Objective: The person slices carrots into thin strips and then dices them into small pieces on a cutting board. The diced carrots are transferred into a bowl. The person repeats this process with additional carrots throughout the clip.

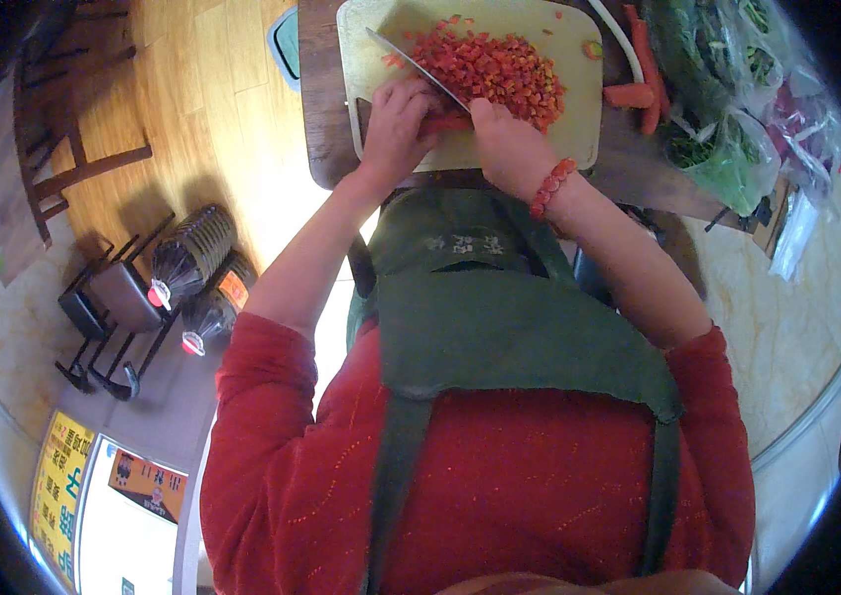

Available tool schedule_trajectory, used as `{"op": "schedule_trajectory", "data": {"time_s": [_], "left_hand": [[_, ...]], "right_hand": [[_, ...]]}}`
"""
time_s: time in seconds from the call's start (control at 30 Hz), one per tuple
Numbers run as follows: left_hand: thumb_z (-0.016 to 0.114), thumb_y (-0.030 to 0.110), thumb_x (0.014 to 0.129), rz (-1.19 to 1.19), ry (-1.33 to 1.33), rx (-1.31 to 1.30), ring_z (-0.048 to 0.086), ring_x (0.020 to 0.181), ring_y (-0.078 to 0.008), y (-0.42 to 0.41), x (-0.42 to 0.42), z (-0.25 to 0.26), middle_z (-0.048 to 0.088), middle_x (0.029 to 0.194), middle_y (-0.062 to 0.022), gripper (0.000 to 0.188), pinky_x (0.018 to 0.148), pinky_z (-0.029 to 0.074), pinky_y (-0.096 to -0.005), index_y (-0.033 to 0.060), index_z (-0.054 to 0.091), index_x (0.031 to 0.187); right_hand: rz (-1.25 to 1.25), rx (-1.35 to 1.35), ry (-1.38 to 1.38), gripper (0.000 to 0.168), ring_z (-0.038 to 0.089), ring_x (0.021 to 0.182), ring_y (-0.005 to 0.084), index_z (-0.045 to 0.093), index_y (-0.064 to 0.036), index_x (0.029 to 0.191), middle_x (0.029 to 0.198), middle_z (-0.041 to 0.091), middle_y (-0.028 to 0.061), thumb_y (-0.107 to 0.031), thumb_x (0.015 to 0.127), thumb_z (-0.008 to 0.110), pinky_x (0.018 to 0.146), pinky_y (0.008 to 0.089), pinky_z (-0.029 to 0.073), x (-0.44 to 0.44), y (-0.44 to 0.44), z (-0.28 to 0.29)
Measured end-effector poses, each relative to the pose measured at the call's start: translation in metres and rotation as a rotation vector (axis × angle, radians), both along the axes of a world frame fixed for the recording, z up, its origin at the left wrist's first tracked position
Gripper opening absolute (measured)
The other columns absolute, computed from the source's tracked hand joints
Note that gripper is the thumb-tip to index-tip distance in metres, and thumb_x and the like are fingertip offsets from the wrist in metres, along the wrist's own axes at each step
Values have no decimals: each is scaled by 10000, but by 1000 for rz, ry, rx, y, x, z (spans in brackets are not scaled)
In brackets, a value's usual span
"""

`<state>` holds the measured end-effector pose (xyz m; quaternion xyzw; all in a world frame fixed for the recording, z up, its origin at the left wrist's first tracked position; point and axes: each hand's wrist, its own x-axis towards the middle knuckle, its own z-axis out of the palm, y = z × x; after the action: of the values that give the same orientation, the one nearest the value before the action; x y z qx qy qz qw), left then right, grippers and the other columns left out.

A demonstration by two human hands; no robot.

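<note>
My right hand (506, 141), with a red bead bracelet (553, 187) at its wrist, grips a kitchen knife (418, 68) whose blade points to the upper left. Fingers bent, my left hand (400, 123) presses on carrot pieces (450, 123) close to the blade; its fingers and the knife partly hide them. A heap of diced carrot (513, 71) spreads over the pale cutting board (580, 141) beyond both hands. At the board's upper right lies a carrot end (593, 50).
Whole carrots (640, 95) and a long white stalk (623, 41) lie right of the board on the dark wooden table (632, 160). Plastic bags of green vegetables (733, 141) fill the table's right side. Large bottles (194, 245) and stacked chairs (123, 297) stand at the left.
</note>
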<state>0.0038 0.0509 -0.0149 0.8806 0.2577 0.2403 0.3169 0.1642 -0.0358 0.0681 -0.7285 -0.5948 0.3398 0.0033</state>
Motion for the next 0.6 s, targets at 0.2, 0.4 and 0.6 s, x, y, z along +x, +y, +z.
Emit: {"op": "schedule_trajectory", "data": {"time_s": [0.2, 0.4, 0.6], "left_hand": [[723, 92, 621, 101, -96, 28, 481, 1019, -291, -11, 27, 0, 539, 1037, -55, 327, 935, 351, -407, 102, 556, 902], [722, 97, 595, 93, -152, 1, 491, 998, -317, -10, 26, 8, 529, 1043, -76, 322, 908, 376, -418, 103, 562, 875], [694, 64, 593, 80, -109, -33, 504, 989, -293, -5, 21, -2, 551, 987, -79, 274, 871, 393, -404, 91, 544, 820]], "right_hand": [[-26, 61, -52, 202, 607, 828, 422, 411, -16, 1012, 914, 597, 245, -90, 827, 442, 731, 512, 485, 24, 11, 5], [4, 72, -68, 191, 606, 828, 423, 408, -14, 1017, 910, 598, 246, -79, 838, 425, 718, 504, 489, 39, 5, 46], [98, -80, -60, 203, 602, 838, 429, 406, -10, 1021, 908, 596, 249, -59, 826, 433, 706, 492, 499, 32, -8, 48]]}}
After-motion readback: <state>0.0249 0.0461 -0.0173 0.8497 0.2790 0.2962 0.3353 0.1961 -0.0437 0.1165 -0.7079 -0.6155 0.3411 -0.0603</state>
